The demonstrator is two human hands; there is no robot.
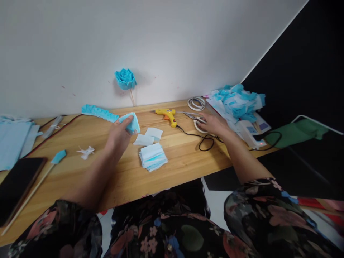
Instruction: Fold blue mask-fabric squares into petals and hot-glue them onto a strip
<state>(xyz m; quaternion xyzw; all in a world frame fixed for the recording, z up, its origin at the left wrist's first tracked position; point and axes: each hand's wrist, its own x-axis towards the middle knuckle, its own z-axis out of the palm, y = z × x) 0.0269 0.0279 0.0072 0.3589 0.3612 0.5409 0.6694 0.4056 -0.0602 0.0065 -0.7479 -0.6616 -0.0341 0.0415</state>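
My left hand (120, 133) pinches a folded light-blue piece of face-mask cloth (133, 123), thumb on top, held above the table. At the scissors (199, 125), my right hand (213, 124) has its fingers on the white handles, and the blades point left. Beside the blades sits a yellow hot glue gun (167, 114) with a black cord. A neat stack of cut mask squares (152, 157) lies in front of me, with a few loose pale pieces (149, 136) just behind it. Left of my left hand stretches a ruffled blue strip (98, 112).
Against the wall stands a blue cloth rose (125, 79) on a stick. A heap of blue scraps (238, 102), a roll of tape (196, 103) and a white power strip (249, 133) are at right. On the left lie masks (13, 141), a phone (18, 186) and a blue-tipped stick (33, 191).
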